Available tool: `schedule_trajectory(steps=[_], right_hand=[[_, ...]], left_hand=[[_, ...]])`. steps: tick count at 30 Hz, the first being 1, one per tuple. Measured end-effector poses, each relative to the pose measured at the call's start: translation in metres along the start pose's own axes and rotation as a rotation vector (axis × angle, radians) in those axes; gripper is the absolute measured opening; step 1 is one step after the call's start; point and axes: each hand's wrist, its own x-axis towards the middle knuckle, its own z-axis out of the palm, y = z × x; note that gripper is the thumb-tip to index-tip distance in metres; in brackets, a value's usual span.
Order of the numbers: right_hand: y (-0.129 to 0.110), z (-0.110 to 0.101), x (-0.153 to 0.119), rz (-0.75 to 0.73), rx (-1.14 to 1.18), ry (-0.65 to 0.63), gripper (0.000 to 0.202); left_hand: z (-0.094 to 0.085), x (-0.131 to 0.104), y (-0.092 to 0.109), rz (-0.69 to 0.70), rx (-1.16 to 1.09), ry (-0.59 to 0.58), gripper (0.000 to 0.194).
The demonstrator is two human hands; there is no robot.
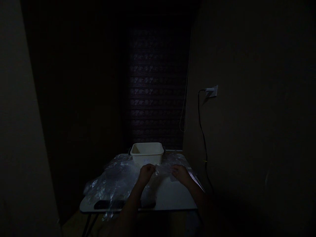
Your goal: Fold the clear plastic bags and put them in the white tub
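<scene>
My left hand is closed in a pinch on a clear plastic bag, in front of the white bin. My right hand pinches the other side of that bag, so the film spans the gap between both hands. Behind them stands a white plastic bin with dark side handles; what lies inside is too dark to see. A loose heap of clear plastic bags covers the left part of the white folding table, and some of it droops over the front edge. Dim light blurs the fine detail.
More clear film lies at the table's back right. A black cable hangs from a wall socket on the right. Behind the table is a window blind with a looped cord. Walls stand close on both sides.
</scene>
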Motion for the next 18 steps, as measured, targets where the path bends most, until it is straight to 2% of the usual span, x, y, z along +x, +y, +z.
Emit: schedule_trajectory(steps=[4, 9, 14, 16, 18], right_hand=[[0.001, 0.001, 0.004, 0.049, 0.314, 0.071, 0.009], [-0.006, 0.000, 0.004, 0.243, 0.732, 0.145, 0.021], [-0.006, 0.002, -0.001, 0.362, 0.789, -0.034, 0.024], [-0.004, 0.003, -0.003, 0.383, 0.787, -0.034, 0.022], [-0.002, 0.005, -0.003, 0.383, 0.831, 0.027, 0.025]], left_hand=[[-0.008, -0.001, 0.003, -0.113, -0.274, 0.072, 0.025], [-0.013, -0.005, 0.011, -0.273, -0.434, 0.115, 0.032], [-0.014, -0.007, 0.014, -0.337, -0.535, 0.172, 0.036], [-0.015, -0.008, 0.015, -0.338, -0.596, 0.160, 0.036], [-0.016, -0.009, 0.016, -0.339, -0.663, 0.138, 0.035]])
